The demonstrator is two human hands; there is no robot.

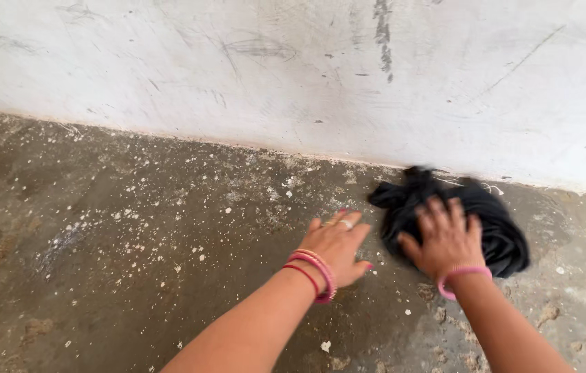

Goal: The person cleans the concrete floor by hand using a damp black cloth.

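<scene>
A crumpled black cloth (pixel 496 224) lies on the concrete floor close to the wall. My right hand (pixel 445 238) presses down on it with the fingers spread over the fabric; a pink bangle circles that wrist. My left hand (pixel 338 243) rests flat on the bare floor just left of the cloth, palm down, fingers together, with a ring and several pink and red bangles at the wrist. It holds nothing.
The rough grey-brown floor (pixel 134 235) is damp-looking and speckled with white flecks of paint or plaster. A scuffed whitewashed wall (pixel 293 76) runs along the back, meeting the floor just behind the cloth.
</scene>
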